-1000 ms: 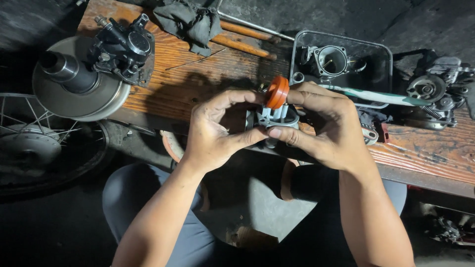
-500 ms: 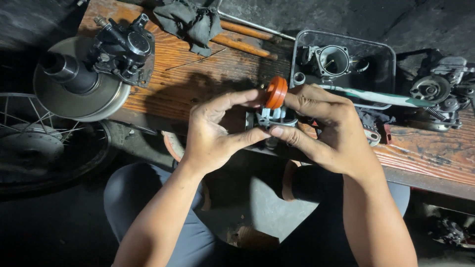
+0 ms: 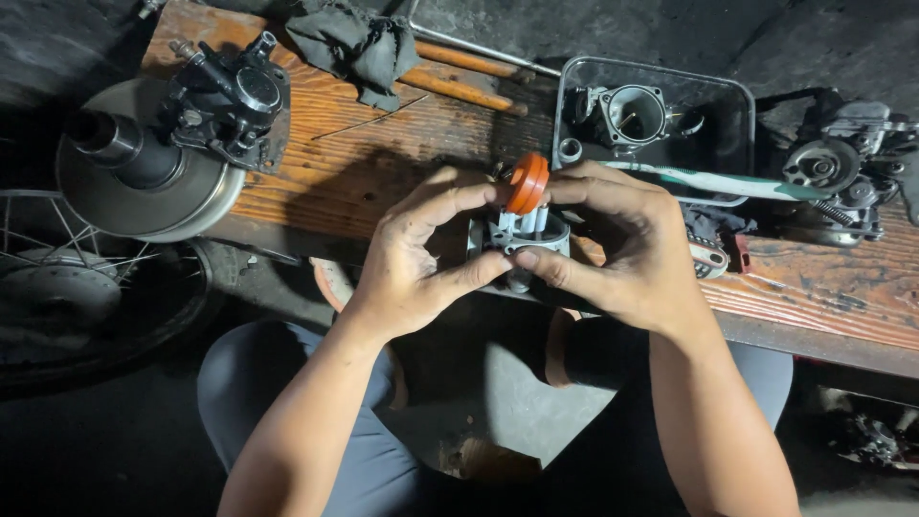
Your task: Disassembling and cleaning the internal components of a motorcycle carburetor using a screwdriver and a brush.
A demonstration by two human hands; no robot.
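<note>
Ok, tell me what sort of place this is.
Probably a motorcycle repair workshop: a worn wooden bench carries a round clutch-like assembly and a black tray of metal engine parts, and a spoked wheel lies beside it.

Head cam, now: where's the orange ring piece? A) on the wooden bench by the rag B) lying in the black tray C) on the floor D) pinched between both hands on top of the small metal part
D: the orange ring sits atop the small metal part, gripped between the left hand and right hand above the bench edge, not in the black tray.
</note>
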